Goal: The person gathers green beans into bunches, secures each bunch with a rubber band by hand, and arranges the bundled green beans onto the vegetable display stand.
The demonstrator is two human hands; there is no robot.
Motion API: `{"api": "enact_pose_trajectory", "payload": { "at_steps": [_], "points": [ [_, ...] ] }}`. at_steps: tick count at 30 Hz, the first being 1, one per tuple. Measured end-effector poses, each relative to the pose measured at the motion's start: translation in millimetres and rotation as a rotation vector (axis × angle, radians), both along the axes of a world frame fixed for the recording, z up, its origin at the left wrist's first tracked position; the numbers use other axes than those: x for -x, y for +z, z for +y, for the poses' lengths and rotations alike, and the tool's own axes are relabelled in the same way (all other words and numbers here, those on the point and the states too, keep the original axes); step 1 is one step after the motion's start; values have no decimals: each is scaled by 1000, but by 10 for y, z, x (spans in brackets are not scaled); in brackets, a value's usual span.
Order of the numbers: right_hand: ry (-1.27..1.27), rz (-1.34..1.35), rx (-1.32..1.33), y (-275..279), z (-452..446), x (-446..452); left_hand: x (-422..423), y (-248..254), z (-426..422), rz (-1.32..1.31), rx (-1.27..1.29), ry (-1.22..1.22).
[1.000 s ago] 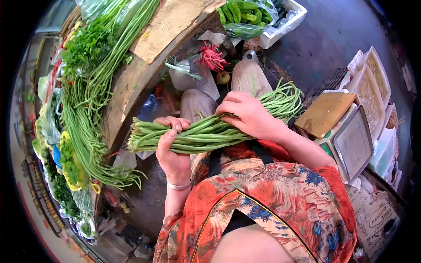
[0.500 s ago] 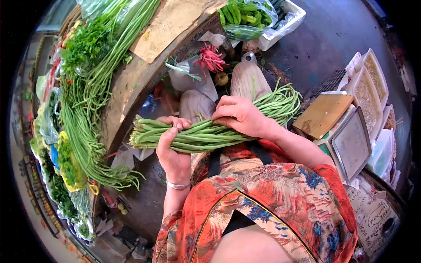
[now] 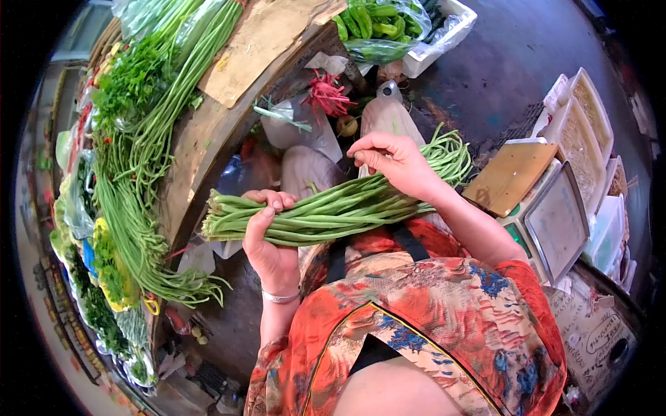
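Observation:
A thick bunch of long green beans [image 3: 333,211] lies across my lap, its trimmed-looking ends to the left and its curling tips to the right. My left hand [image 3: 270,232] is wrapped round the bunch near the left end, thumb on the near side. Just above the middle of the beans, my right hand [image 3: 392,161] is raised with thumb and fingers pinched together. Whether something small is between those fingertips, I cannot make out. The right forearm passes over the beans' right part.
More long beans [image 3: 132,215] and leafy herbs [image 3: 128,93] cover the wooden stand [image 3: 198,156] at left. Red ties [image 3: 329,93] hang ahead. Green peppers [image 3: 381,24] sit at the top beside a white foam box [image 3: 444,41]. A scale [image 3: 555,222] and white trays [image 3: 583,139] stand at right.
My right hand has lifted off the bunch, moving up and slightly right, its fingers curling into a pinch. The left hand keeps its grip, shifted slightly left.

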State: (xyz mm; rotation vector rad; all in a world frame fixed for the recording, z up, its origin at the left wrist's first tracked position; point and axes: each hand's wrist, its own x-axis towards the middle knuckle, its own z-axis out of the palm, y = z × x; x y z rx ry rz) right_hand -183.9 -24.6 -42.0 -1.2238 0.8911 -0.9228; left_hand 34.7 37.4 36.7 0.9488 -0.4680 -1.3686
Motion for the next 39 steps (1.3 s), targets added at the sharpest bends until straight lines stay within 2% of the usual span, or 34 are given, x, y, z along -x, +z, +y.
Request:
{"api": "enact_pose_trajectory", "payload": {
  "at_steps": [2,5,9,11,13,15,20,23,26,29,30,33,34,35,37,39],
  "points": [
    [-43,-43,-128,-34,-47,78,-13,-19,-2,16,22,-10],
    [-113,-144,-131,-120,-144,210,-25,-26,-1,50,16,-14],
    [-205,-36,-133,-163,-312,457,-17,-21,-2,44,11,-9],
    [-291,175,-6,-347,-417,628,-26,-31,-8,34,7,-10],
    [-488,522,199,-407,-482,790,-73,-15,-31,28,6,10],
    [-587,609,349,-483,-526,1038,-219,44,-70,-110,15,104],
    [-727,692,140,-613,-447,1430,-907,22,-52,33,15,188],
    [-744,748,51,-759,-396,1550,-915,-24,-22,24,-4,142],
    [-907,766,15,-1016,-386,1640,-922,-48,-35,34,11,144],
    [-793,920,102,-1322,-314,1837,-919,-44,-27,46,25,154],
    [-668,945,19,-1268,-258,1805,-919,-35,-25,39,30,144],
    [-677,942,-99,-1112,-88,1678,-883,0,-37,27,19,155],
    [-681,827,-102,-1016,-24,1656,-866,4,-38,20,5,179],
    [-681,831,-104,-1014,28,1680,-865,0,-36,23,2,178],
    [-521,553,-194,-1039,122,1741,-876,-1,-42,31,7,164],
    [-581,537,-93,-1052,206,1724,-853,22,-44,23,6,167]
  ]
}}
